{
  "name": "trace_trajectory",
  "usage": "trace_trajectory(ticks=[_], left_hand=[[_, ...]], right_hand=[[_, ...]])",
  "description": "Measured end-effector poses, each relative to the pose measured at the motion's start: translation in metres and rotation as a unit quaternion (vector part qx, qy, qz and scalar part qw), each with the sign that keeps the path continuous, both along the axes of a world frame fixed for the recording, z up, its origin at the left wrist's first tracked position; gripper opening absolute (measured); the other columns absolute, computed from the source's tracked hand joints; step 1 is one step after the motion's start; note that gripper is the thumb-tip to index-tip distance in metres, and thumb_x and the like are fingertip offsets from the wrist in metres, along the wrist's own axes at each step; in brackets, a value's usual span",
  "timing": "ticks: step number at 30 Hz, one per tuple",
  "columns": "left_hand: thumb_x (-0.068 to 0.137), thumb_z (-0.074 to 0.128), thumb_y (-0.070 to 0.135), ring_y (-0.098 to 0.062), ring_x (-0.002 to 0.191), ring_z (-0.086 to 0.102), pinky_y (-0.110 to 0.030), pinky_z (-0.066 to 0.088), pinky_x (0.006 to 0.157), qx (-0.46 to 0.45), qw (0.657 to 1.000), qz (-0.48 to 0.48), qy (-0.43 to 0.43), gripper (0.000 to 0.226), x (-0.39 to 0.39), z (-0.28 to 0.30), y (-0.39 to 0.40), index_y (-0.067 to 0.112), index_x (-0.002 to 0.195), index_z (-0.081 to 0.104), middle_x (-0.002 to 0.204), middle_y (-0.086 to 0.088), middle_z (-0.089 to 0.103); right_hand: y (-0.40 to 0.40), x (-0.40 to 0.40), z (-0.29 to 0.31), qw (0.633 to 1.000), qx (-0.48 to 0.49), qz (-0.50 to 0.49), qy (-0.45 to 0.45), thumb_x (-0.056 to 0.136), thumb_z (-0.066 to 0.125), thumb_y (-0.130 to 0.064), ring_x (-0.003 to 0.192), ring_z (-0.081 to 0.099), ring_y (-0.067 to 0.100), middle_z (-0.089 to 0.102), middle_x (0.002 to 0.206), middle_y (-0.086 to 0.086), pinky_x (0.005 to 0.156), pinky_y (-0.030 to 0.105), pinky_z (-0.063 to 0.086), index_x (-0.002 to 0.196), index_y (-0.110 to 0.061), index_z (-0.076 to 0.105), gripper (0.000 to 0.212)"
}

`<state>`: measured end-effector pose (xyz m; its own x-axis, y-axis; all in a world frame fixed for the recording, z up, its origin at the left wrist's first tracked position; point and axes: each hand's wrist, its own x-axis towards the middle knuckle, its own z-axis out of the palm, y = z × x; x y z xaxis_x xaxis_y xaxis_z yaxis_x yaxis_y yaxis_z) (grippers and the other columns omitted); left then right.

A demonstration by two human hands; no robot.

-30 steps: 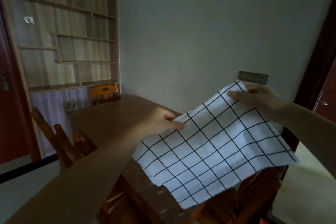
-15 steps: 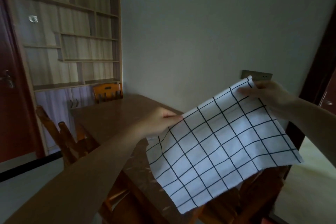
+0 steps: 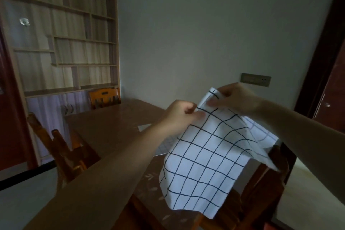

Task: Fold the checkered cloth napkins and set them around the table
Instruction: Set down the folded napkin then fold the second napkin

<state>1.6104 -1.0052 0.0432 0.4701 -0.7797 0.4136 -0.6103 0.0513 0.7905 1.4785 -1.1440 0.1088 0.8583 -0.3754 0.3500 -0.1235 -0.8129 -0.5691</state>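
Dark wooden table (image 3: 112,123) filling the middle, long axis running from 7 o'clock near the camera toward 1 o'clock at the wall. Tall shelf unit (image 3: 61,43) standing at 10 o'clock, with one chair (image 3: 104,97) tucked at the table's far end and another chair (image 3: 61,151) leaning at 8 o'clock. White napkin (image 3: 203,160) with black check lines held up in the air above the table's near right corner, at 4 o'clock from centre; hanging with its long axis sloping from the pinched top edge at 12 o'clock down to a loose corner at 6 o'clock, doubled over so a back layer shows on the right. Left forearm stretched diagonally up from 7 o'clock, left hand (image 3: 182,113) curled shut, thumb and fingers pinching the napkin's top edge. Right forearm entering from 3 o'clock, right hand (image 3: 237,99) closed on the top corner, just beside the left hand. Small wall socket plate (image 3: 255,79) behind at 1 o'clock.
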Motion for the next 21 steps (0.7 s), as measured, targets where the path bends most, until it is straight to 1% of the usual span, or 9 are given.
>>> trace_trajectory(ticks=[1,3,6,8,11,14,16,19,21], left_hand=[[0.075,0.072,0.047,-0.016,0.061,0.052,-0.032,0.039,0.062,-0.017,1.000,0.013,0.004,0.048,0.001,0.001,0.000,-0.001,0.079,0.066,0.068,-0.017,0.060],[0.082,0.071,0.038,-0.017,0.060,0.047,-0.032,0.034,0.061,-0.028,0.999,0.036,0.028,0.045,0.011,-0.001,0.005,-0.005,0.075,0.063,0.065,-0.012,0.052],[0.087,0.068,0.034,-0.010,0.067,0.056,-0.026,0.042,0.070,-0.018,0.994,0.076,0.078,0.024,0.028,-0.008,0.019,0.018,0.071,0.062,0.073,0.001,0.059],[0.086,0.070,0.033,0.006,0.060,0.059,-0.010,0.045,0.061,-0.012,0.994,0.067,0.082,0.020,0.030,-0.008,0.022,0.026,0.071,0.059,0.070,0.015,0.060],[0.085,0.072,0.033,0.003,0.051,0.057,-0.009,0.042,0.047,-0.027,0.991,0.090,0.090,0.021,0.028,-0.003,0.021,0.022,0.072,0.059,0.065,0.011,0.059],[0.082,0.071,0.042,-0.014,0.063,0.057,-0.024,0.047,0.061,-0.051,0.982,0.126,0.132,0.029,0.043,-0.005,0.028,0.015,0.080,0.061,0.072,-0.002,0.058],[0.082,0.068,0.050,-0.019,0.074,0.057,-0.032,0.047,0.072,-0.033,0.977,0.138,0.158,0.042,0.055,-0.010,0.035,0.010,0.092,0.061,0.081,-0.005,0.058],[0.085,0.060,0.055,-0.017,0.089,0.054,-0.033,0.044,0.079,-0.017,0.973,0.129,0.188,0.052,0.060,-0.015,0.045,0.010,0.111,0.055,0.100,-0.005,0.055],[0.087,0.058,0.054,-0.022,0.113,0.051,-0.038,0.039,0.095,-0.030,0.966,0.109,0.231,0.070,0.060,-0.015,0.046,0.008,0.138,0.042,0.124,-0.006,0.051]], right_hand=[[-0.003,0.001,-0.001,1.000,-0.014,-0.005,0.015,0.079,0.077,-0.027,0.044,0.046,0.002,0.053,0.053,-0.006,0.044,0.011,0.037,0.075,-0.012,0.070,0.017],[-0.013,-0.004,-0.006,0.995,-0.058,-0.023,0.072,0.077,0.078,-0.029,0.048,0.045,0.008,0.050,0.053,-0.004,0.049,0.019,0.035,0.071,-0.007,0.067,0.025],[-0.031,-0.013,-0.015,0.995,-0.031,-0.046,0.078,0.077,0.079,-0.026,0.046,0.033,0.008,0.038,0.048,-0.006,0.051,0.024,0.027,0.058,-0.007,0.057,0.035],[-0.032,-0.010,-0.018,0.998,0.013,-0.033,0.050,0.079,0.078,-0.023,0.046,0.030,0.007,0.037,0.052,-0.001,0.048,0.020,0.026,0.067,0.006,0.059,0.037],[-0.029,-0.001,-0.018,0.999,0.003,-0.017,0.047,0.079,0.078,-0.024,0.053,0.039,0.011,0.043,0.061,0.008,0.048,0.018,0.031,0.081,0.013,0.061,0.041],[-0.034,-0.005,-0.019,0.994,-0.027,-0.040,0.097,0.075,0.080,-0.034,0.056,0.050,0.012,0.054,0.058,0.000,0.055,0.024,0.036,0.074,-0.006,0.068,0.031],[-0.035,-0.009,-0.023,0.997,0.063,-0.012,0.052,0.070,0.081,-0.036,0.057,0.057,0.007,0.063,0.059,-0.003,0.060,0.024,0.043,0.071,-0.011,0.071,0.027],[-0.038,-0.008,-0.031,0.975,0.218,0.021,-0.044,0.060,0.081,-0.039,0.093,0.071,0.029,0.074,0.096,0.017,0.092,0.042,0.052,0.089,-0.002,0.074,0.047],[-0.036,-0.005,-0.033,0.966,0.247,0.034,-0.061,0.065,0.079,-0.039,0.100,0.069,0.034,0.074,0.102,0.016,0.098,0.048,0.050,0.096,-0.005,0.074,0.046]])
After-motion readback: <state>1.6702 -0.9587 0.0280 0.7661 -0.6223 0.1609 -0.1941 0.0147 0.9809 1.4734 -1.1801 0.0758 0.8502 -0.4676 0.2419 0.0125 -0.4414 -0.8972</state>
